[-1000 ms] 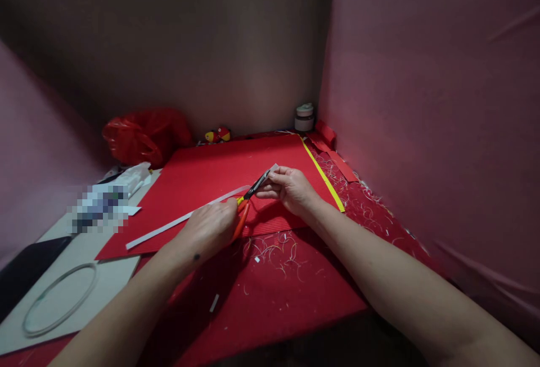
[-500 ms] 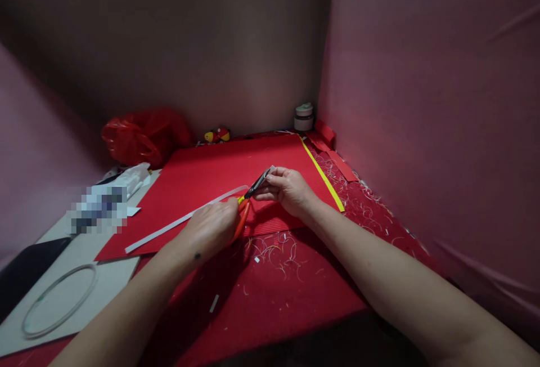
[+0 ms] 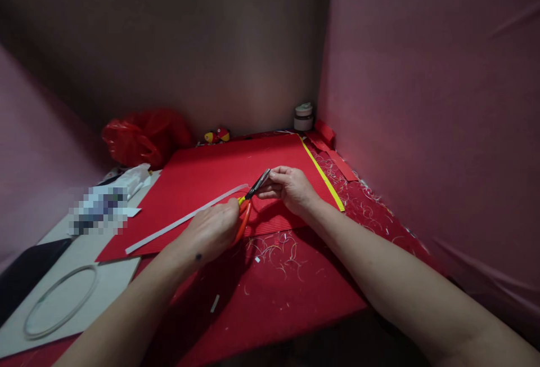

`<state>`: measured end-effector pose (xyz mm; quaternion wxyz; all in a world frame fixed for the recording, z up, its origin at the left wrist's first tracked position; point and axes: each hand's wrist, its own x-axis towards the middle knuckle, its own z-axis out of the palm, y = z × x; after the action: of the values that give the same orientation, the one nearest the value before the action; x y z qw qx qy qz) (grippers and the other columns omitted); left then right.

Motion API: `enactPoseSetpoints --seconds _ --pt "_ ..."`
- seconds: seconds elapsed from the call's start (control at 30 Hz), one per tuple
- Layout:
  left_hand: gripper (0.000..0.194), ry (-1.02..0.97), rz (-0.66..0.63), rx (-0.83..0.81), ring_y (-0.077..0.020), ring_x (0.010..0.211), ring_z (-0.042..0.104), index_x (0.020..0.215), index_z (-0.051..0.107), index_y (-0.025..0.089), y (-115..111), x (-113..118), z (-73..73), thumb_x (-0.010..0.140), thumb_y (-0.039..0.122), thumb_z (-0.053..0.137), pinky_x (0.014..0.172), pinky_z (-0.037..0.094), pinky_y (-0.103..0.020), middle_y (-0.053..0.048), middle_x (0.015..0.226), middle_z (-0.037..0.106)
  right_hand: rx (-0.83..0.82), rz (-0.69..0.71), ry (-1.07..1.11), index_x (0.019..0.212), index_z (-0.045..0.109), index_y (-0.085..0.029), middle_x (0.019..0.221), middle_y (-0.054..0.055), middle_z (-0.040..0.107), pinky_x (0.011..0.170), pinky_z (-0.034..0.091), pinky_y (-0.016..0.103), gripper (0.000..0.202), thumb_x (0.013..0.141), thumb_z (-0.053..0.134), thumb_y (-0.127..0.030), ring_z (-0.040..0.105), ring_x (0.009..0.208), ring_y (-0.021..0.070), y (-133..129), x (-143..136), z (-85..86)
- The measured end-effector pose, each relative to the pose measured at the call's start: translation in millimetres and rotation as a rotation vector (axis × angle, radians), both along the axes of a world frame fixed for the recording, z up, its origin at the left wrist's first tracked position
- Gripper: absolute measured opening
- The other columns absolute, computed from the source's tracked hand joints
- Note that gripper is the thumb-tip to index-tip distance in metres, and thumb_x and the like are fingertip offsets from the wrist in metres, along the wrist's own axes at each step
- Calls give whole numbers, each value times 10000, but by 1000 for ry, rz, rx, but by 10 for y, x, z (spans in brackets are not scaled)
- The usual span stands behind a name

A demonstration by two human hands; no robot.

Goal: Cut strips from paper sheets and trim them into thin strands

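My left hand [image 3: 215,223] grips the scissors [image 3: 245,209], which have orange and yellow handles. Their dark blades look closed and point up and right. At the blade tips, my right hand [image 3: 293,187] is pinched; whatever sits between its thumb and finger is too small to make out. Both hands are over a red corrugated sheet [image 3: 202,164]. A long white strip [image 3: 177,223] lies slantwise on the sheet, left of the scissors. Along the sheet's right side runs a yellow strip [image 3: 323,174].
A red plastic bag [image 3: 145,136], small red-and-yellow figures [image 3: 217,135] and a lidded jar [image 3: 303,117] stand at the back. On the left are a pale board [image 3: 105,282] and a ring [image 3: 61,302]. Thread-like scraps [image 3: 367,215] litter the red cloth.
The scissor blades have closed. The small pale piece seen at my right fingertips before no longer shows. My hands have hardly moved.
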<state>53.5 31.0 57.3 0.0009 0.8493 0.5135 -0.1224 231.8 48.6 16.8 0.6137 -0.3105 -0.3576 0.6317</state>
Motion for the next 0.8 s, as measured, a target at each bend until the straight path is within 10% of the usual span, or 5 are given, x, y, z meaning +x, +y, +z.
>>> enactPoseSetpoints --seconds 0.8 --pt "104 -97 -57 33 -219 635 568 772 497 209 60 -14 -22 777 287 428 536 316 -286 -73 729 618 44 44 -30 711 514 -160 639 37 684 564 556 266 96 789 568 -178 679 589 158 -11 -26 -28"
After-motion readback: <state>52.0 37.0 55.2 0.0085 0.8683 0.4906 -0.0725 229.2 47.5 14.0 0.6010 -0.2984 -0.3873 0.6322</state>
